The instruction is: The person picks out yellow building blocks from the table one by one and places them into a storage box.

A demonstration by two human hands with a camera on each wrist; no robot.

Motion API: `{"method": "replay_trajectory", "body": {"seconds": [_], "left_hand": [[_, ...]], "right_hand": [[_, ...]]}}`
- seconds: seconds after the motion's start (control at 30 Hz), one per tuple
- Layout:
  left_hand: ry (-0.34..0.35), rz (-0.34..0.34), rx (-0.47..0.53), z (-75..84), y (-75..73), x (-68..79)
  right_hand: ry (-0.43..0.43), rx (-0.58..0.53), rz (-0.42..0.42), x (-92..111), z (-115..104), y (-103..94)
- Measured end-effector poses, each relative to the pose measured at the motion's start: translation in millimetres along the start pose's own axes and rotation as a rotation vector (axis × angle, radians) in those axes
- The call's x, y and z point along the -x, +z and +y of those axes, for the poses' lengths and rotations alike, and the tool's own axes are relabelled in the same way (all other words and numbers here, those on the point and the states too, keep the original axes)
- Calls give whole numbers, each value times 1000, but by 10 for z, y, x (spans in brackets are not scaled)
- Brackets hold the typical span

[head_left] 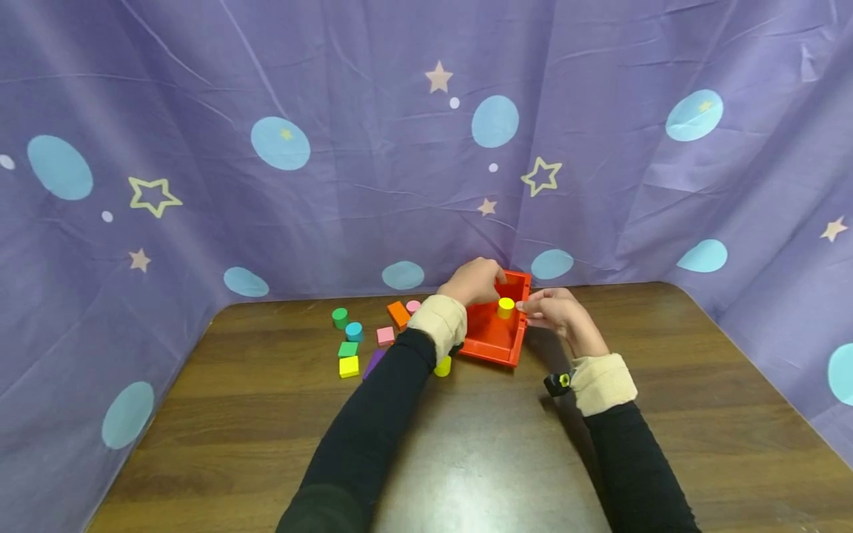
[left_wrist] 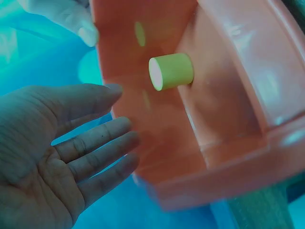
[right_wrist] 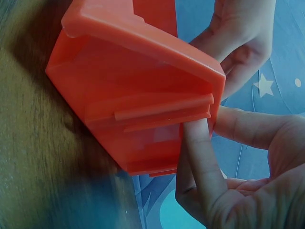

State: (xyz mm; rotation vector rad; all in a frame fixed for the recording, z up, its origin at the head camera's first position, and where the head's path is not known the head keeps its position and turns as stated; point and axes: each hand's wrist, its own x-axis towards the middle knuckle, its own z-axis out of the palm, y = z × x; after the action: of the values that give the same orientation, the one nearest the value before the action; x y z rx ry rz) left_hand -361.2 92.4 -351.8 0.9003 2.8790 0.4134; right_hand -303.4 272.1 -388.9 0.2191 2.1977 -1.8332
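A red plastic bin (head_left: pixel 489 348) stands toward the back of the wooden table. Inside it is a yellow cylinder (head_left: pixel 506 308), which the left wrist view shows against the bin's inner wall. My left hand (head_left: pixel 476 283) reaches over the bin's left and back side. Its fingers (left_wrist: pixel 102 143) are straight and spread, near the cylinder but apart from it. With thumb and fingers, my right hand (head_left: pixel 556 311) pinches the bin's right wall at the rim; one fingertip sits under an outer ridge in the right wrist view.
Left of the bin lie a green cylinder (head_left: pixel 340 318), a blue cylinder (head_left: pixel 355 332), an orange block (head_left: pixel 399 315), a pink block (head_left: pixel 385 336), a yellow block (head_left: pixel 349 367) and others. Another yellow cylinder (head_left: pixel 443 366) is beside my left cuff. A purple curtain (head_left: pixel 373 222) hangs behind.
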Motion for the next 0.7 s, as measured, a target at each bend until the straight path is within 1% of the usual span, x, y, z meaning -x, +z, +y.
{"method": "replay_trajectory", "body": {"seconds": [0.13, 0.23, 0.37, 0.47, 0.6, 0.7], "left_hand": [[43, 43, -1, -29, -84, 118], [72, 75, -1, -35, -183, 239], [86, 130, -8, -21, -337, 422], [98, 172, -17, -22, -422, 544], [125, 221, -25, -45, -488, 691], [140, 246, -25, -72, -514, 788]], "right_hand": [[-6, 13, -4, 15, -3, 1], [2, -19, -1, 5, -8, 16], [13, -57, 14, -5, -16, 24], [11, -27, 14, -5, -10, 9], [-6, 24, -11, 8, -4, -19], [-7, -9, -16, 17, -11, -9]]}}
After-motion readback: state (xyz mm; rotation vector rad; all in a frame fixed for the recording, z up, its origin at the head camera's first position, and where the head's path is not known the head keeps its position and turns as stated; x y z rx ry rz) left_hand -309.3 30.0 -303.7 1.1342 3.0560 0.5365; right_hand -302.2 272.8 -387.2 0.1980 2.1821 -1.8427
